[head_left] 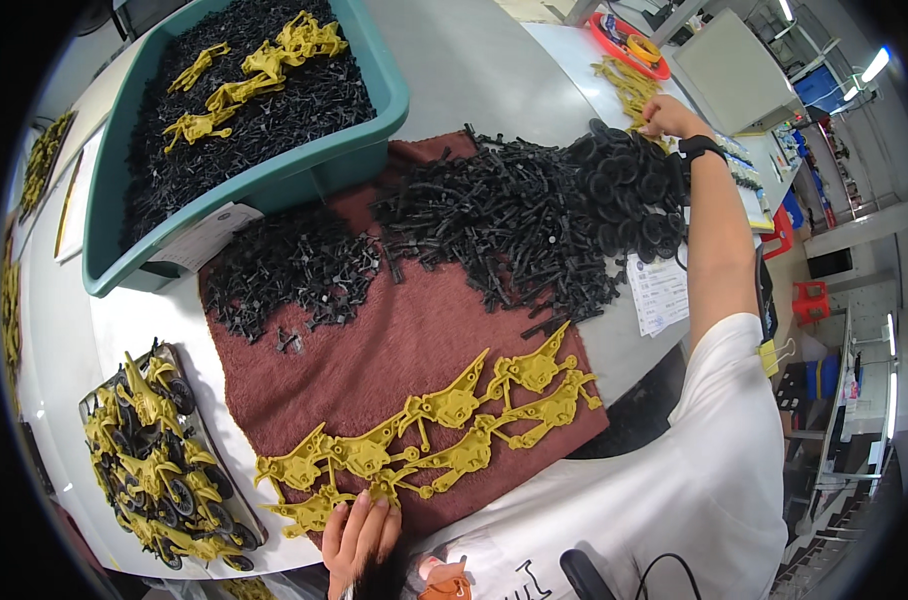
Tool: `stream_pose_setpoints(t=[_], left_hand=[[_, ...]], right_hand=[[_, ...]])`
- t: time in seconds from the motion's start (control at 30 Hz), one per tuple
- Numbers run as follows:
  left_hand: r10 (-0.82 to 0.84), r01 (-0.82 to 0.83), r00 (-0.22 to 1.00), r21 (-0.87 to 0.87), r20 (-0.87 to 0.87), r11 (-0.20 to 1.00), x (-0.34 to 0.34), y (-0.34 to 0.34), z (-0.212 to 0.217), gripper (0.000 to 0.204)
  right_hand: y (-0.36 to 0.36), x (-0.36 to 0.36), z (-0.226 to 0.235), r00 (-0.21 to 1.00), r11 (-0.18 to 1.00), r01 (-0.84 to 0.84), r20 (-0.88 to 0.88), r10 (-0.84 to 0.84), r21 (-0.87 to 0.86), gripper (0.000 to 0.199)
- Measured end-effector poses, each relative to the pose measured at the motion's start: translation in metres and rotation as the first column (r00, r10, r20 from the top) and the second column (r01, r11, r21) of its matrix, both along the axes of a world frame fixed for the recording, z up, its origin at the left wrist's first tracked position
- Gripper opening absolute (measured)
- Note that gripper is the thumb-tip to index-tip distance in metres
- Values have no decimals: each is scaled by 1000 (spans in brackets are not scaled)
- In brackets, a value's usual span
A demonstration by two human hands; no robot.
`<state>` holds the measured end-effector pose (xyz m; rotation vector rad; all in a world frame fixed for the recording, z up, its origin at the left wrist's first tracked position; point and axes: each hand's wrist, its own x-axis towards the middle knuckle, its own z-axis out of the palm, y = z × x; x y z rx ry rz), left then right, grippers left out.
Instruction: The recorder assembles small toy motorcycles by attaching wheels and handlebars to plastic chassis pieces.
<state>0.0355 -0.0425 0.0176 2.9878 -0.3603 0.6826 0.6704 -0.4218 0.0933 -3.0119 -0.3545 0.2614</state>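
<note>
Far left, a tray (236,500) at the bench (474,70) edge, piled with assembled yellow toy motorbikes (154,460) with black wheels. Above it a teal bin (264,180) full of small black parts, a few yellow frames (264,65) lying on top; a white label hangs on its front wall. Bench is pale grey. A brown towel (394,340) covers the middle. On the towel: a scatter of black parts (294,270) at left, a bigger heap of black parts (504,220) at centre, black wheels (634,190) stacked at right. Near edge of towel: a row of yellow motorbike frames (444,420). Left hand (359,530) rests flat, fingers loose and extended, fingertips touching the nearest yellow frame, not gripping it. Paper slip (659,295) beside the wheels. Right hand (669,118), watch on wrist, reaches far across, fingers pinched on more yellow parts (629,85). Red tray (629,45) behind. Right rim: shelves, ceiling lights, red stool, workshop floor.
</note>
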Motion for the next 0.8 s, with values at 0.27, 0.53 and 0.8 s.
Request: stream_pose_setpoints(t=[0.27,0.53,0.8], left_hand=[[-17,17,1000,15,6,1000,-1,2,1,13],[-2,-3,996,-59,-91,998,-4,0,8,21],[-5,-1,998,-96,-61,995,0,1,10,20]], right_hand=[[-12,10,0,1000,1000,-16,-26,17,21,25],[-18,7,17,931,977,-136,358,70,163,25],[-5,33,35,844,1000,-7,536,9,-6,29]])
